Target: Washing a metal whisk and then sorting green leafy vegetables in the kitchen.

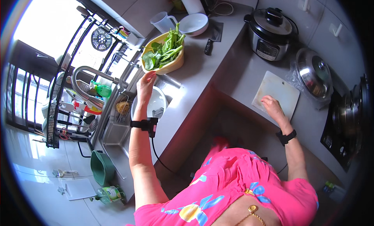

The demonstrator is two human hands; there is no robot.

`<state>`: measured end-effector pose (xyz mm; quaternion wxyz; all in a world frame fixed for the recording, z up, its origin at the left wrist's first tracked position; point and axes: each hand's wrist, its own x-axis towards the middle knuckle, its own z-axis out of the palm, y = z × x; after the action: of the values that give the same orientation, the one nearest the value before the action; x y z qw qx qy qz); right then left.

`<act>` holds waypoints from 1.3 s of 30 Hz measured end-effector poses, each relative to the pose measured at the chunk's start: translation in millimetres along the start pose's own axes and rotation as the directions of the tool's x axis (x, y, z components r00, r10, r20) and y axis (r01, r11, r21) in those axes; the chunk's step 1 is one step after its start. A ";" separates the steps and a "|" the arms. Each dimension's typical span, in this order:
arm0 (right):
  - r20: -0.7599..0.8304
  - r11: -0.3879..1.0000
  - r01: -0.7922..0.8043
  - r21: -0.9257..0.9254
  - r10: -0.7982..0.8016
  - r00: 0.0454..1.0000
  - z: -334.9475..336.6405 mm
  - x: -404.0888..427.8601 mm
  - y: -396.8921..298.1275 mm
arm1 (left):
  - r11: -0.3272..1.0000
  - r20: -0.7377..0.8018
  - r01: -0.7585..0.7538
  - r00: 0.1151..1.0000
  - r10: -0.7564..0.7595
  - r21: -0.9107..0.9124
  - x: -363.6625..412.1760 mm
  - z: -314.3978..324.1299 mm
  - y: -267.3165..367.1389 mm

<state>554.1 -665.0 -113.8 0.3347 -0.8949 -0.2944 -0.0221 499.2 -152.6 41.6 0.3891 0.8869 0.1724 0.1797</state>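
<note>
My left hand (145, 85) is at the near rim of a yellow plastic basin (174, 68), its fingertips pinching the edge. Leafy greens with thick stalks (165, 52) fill the basin, which stands at the counter's edge by the sink. Over a white plastic cutting board (282, 90) is my right hand (272, 106), fingers loosely bent together. I see nothing in it, though the palm side is hidden. Below my left hand, a white bowl (156, 100) in the sink holds a grey crumpled thing (158, 112). A cleaver with a black handle (208, 47) lies right of the basin.
Behind the basin stand a clear measuring jug (163, 22) and a white bowl (194, 24). An electric pressure cooker (270, 36), a domed steel lid (312, 72) and a black hob (331, 135) line the right counter. The tap (86, 68) and a black dish rack (52, 109) are at left.
</note>
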 end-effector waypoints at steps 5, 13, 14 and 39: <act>0.018 0.979 0.191 0.064 -0.193 0.981 14.8 81.5 -52.3 | 0.997 -0.022 -0.067 0.998 0.066 -0.041 15.3 -13.2 -11.6; 0.060 0.906 0.371 0.203 -0.389 0.919 29.4 239.9 -148.3 | 0.889 0.035 -0.328 0.942 0.335 0.319 30.6 -14.4 -2.8; 0.067 0.909 0.368 0.194 -0.387 0.920 32.2 255.5 -156.4 | 0.856 0.045 -0.375 0.922 0.385 0.356 33.2 -15.4 -3.9; 0.228 0.626 -0.129 0.769 -0.080 0.970 90.4 339.6 -215.2 | 0.872 0.048 -0.408 0.910 0.411 0.271 97.2 46.9 -2.8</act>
<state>703.7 -306.1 22.6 0.6503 -0.6618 -0.3010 0.2203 605.1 -137.0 27.7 0.2143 0.9475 0.0062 0.2374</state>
